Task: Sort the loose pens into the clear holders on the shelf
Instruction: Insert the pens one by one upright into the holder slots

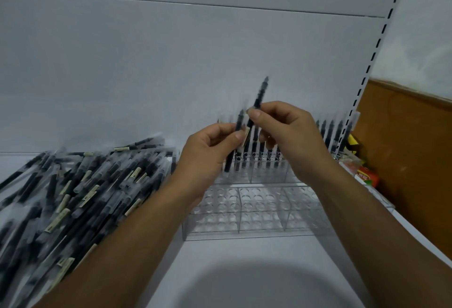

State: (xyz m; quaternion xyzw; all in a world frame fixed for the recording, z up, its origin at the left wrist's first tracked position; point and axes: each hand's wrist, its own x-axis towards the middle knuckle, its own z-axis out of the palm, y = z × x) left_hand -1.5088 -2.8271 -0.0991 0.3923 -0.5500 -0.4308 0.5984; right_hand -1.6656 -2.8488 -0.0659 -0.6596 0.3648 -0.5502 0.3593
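A big heap of loose black pens (80, 185) in clear sleeves lies on the white shelf at the left. A clear holder (247, 212) with round holes stands in the middle, its front rows bare; several pens (259, 153) stand upright in its back row. Above the holder, my left hand (208, 153) grips one black pen (232, 151), which points down-left. My right hand (286, 129) pinches a second black pen (260, 94) that sticks up and to the right. The two hands nearly touch.
More pens (335, 133) stand in a holder at the back right. Coloured packets (364, 176) lie at the shelf's right end, by a brown panel (403, 160). The white back wall rises behind, with a slotted upright (376, 45) at the right.
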